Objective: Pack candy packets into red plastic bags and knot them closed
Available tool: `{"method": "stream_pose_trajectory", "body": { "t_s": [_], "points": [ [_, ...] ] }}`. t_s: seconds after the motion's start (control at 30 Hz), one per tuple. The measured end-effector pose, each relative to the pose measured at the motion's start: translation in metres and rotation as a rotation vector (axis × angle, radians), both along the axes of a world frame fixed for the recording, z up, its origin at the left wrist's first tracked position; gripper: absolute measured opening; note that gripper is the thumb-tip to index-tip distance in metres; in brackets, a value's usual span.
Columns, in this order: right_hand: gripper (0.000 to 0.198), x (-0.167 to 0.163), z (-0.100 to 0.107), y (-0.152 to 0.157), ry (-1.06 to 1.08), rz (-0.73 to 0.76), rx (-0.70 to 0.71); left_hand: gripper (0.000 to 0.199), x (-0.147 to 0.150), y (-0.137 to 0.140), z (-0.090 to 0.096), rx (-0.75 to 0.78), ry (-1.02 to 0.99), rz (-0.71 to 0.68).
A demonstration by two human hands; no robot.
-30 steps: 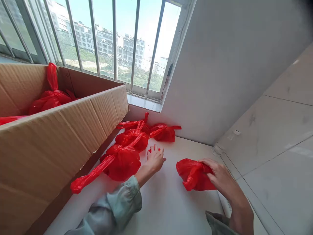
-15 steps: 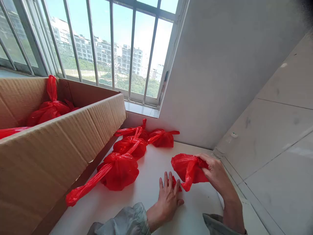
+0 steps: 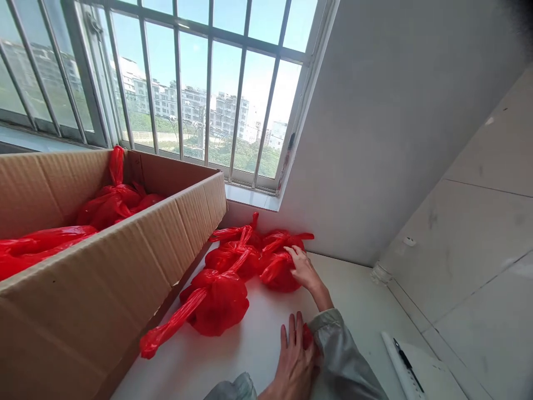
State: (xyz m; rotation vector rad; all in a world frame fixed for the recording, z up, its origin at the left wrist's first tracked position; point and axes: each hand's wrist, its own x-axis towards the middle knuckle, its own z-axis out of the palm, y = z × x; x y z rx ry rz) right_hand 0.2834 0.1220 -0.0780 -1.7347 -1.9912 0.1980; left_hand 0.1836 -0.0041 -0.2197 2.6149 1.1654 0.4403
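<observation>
My left hand lies flat on the white tabletop with its fingers stretched out. Beside and partly under it shows a small red piece, mostly hidden by the hand and my right sleeve. Farther off, my right hand reaches to a knotted red plastic bag, its fingers extended against the bag's right side. That bag rests on the table among other tied red bags. The nearest of these, a full red bag, has a long twisted tail pointing toward me.
A cardboard box with red bags inside stands at the left. Behind are a barred window and a grey wall. A black pen lies on a white object at the right.
My right hand has carried the red bag left and away from me to the other bags, where it now rests. My left hand stays flat on the table. The view has shifted slightly.
</observation>
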Motion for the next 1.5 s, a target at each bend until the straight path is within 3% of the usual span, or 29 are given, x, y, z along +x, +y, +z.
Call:
{"method": "stream_pose_trajectory", "body": {
  "t_s": [0.1, 0.17, 0.33, 0.47, 0.57, 0.67, 0.73, 0.8, 0.97, 1.03, 1.13, 1.3, 1.4, 1.5],
  "points": [
    [0.085, -0.008, -0.017, -0.009, -0.022, -0.064, -0.009, 0.056, 0.000, 0.000, 0.001, -0.026, -0.003, -0.009],
    [0.081, -0.009, -0.022, -0.013, -0.033, -0.071, -0.016, 0.062, -0.001, -0.001, 0.002, -0.033, -0.016, -0.018],
    [0.052, -0.010, -0.023, -0.009, -0.019, -0.071, -0.028, 0.062, -0.009, -0.007, 0.012, -0.035, -0.089, -0.054],
    [0.057, -0.014, -0.016, -0.013, 0.036, -0.138, 0.028, 0.062, -0.018, -0.013, 0.028, -0.057, -0.151, -0.080],
    [0.065, -0.008, -0.003, -0.039, 0.076, -0.107, 0.098, 0.061, -0.021, -0.015, 0.042, -0.089, -0.191, -0.105],
    [0.043, 0.008, 0.005, -0.083, 0.097, 0.004, 0.121, 0.070, -0.023, -0.012, 0.052, -0.148, -0.259, -0.124],
    [0.029, 0.018, 0.000, -0.115, 0.105, 0.044, 0.106, 0.074, -0.026, -0.008, 0.056, -0.196, -0.342, -0.108],
    [0.029, 0.021, -0.015, -0.143, 0.108, 0.045, 0.088, 0.073, -0.034, -0.006, 0.057, -0.243, -0.437, -0.073],
    [0.048, 0.002, -0.069, -0.182, 0.071, 0.072, 0.069, 0.074, -0.068, -0.019, 0.054, -0.315, -0.557, -0.004],
    [0.043, -0.008, -0.083, -0.185, 0.057, 0.082, 0.089, 0.071, -0.083, -0.028, 0.053, -0.303, -0.547, 0.008],
    [0.027, -0.012, -0.091, -0.182, 0.059, 0.065, 0.145, 0.065, -0.101, -0.042, 0.053, -0.255, -0.504, 0.021],
    [0.028, 0.005, -0.097, -0.177, 0.053, -0.061, 0.224, 0.051, -0.135, -0.066, 0.053, -0.193, -0.435, 0.040],
    [0.029, 0.022, -0.105, -0.185, 0.043, -0.165, 0.267, 0.043, -0.178, -0.094, 0.043, -0.060, -0.296, 0.017],
    [0.026, 0.043, -0.113, -0.195, 0.038, -0.215, 0.295, 0.065, -0.234, -0.133, 0.027, 0.129, -0.109, 0.050]
  ]
}}
